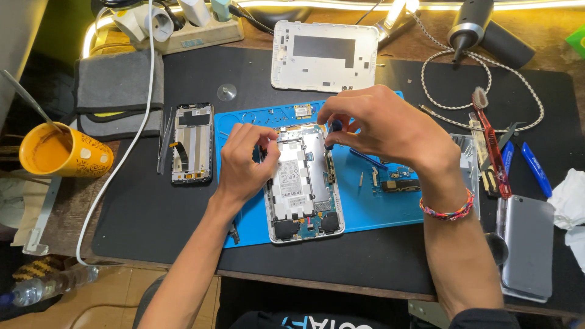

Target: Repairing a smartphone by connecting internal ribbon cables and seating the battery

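An opened tablet [303, 189], its silver battery and circuit boards exposed, lies on a blue repair mat [372, 210]. My left hand [244, 161] rests on the tablet's left edge, fingers curled against the frame near its top corner. My right hand [381, 125] hovers over the tablet's top right corner and pinches a small dark screwdriver [333, 133] whose tip points down at the board. A braided bracelet circles my right wrist. The tablet's white back cover [323, 56] lies beyond the mat.
A stripped phone frame [192, 144] lies left of the mat. A yellow mug [61, 152] stands far left beside a grey pouch [119, 91]. Red-handled tool [490, 143], blue pens, grey phone [527, 244] and braided cable [487, 91] sit right. A power strip [183, 27] is behind.
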